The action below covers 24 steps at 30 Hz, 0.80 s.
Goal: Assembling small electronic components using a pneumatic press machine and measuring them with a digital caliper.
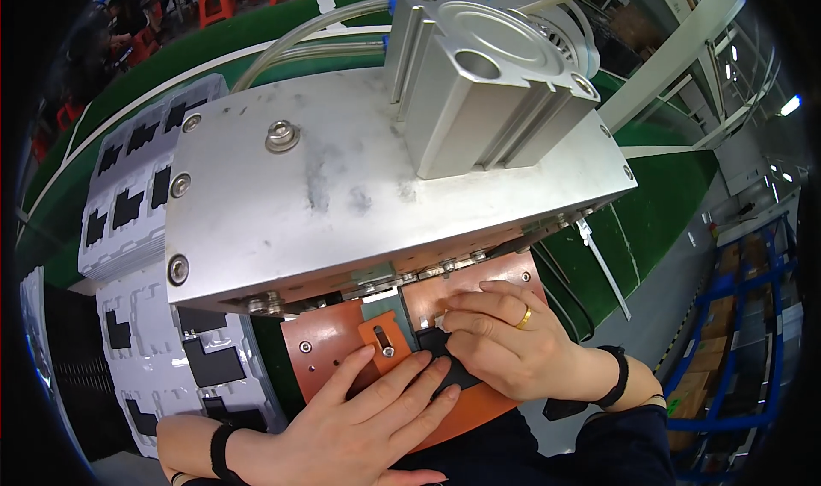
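A flat black piece (436, 344) lies in the fixture under the metal press, between my two hands. My left hand (363, 418) is spread flat over the orange and copper-coloured base, its fingertips reaching an orange slotted block (389, 339) and the near edge of the black piece. My right hand (509, 341), with a ring on one finger, is curled at the right side of that piece. Its thumb and fingertips are pinched low against the fixture; whatever lies between them is hidden. The copper-coloured base plate (329, 336) carries screws and holes.
The silver press housing (359, 170), topped by a pneumatic cylinder (487, 101) with clear hoses (308, 29), overhangs the fixture. Left of it, white trays (154, 324) hold several black pieces (214, 362). A steel ruler-like strip (605, 268) lies on the green surface to the right.
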{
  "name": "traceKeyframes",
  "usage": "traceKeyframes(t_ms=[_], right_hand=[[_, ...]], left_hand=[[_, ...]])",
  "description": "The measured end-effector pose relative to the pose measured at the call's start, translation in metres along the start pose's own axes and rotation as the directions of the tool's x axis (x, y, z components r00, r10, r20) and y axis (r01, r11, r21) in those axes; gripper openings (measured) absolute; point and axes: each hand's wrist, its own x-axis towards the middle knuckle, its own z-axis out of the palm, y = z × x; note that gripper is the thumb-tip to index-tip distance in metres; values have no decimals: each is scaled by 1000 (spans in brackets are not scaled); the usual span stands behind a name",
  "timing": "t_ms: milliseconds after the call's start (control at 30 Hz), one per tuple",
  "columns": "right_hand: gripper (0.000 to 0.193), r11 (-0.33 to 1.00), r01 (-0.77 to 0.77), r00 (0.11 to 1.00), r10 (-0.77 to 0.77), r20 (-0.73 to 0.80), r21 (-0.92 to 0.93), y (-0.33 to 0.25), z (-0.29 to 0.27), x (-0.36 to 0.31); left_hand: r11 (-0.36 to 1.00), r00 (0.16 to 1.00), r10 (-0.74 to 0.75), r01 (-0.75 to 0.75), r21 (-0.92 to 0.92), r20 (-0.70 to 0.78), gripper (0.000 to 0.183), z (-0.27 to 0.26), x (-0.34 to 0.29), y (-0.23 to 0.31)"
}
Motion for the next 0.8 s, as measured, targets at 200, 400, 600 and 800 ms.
traceKeyframes(t_ms=[200, 400, 600, 800], right_hand=[[26, 987, -66, 994, 78, 79, -145, -2, -1, 4], [33, 991, -129, 992, 130, 9, -22, -1, 2, -2], [34, 995, -87, 992, 91, 90, -49, -2, -1, 3], [42, 984, -176, 984, 176, -12, -24, 2, 0, -2]], left_hand=[[1000, 1000, 8, -8, 15, 11, 70, -3, 1, 1], [999, 1000, 14, -14, -46, -14, 69, 2, -2, -2], [999, 1000, 25, -25, -42, -7, 69, 2, 0, -1], [999, 999, 11, -13, 46, 34, 70, -2, 1, 1]])
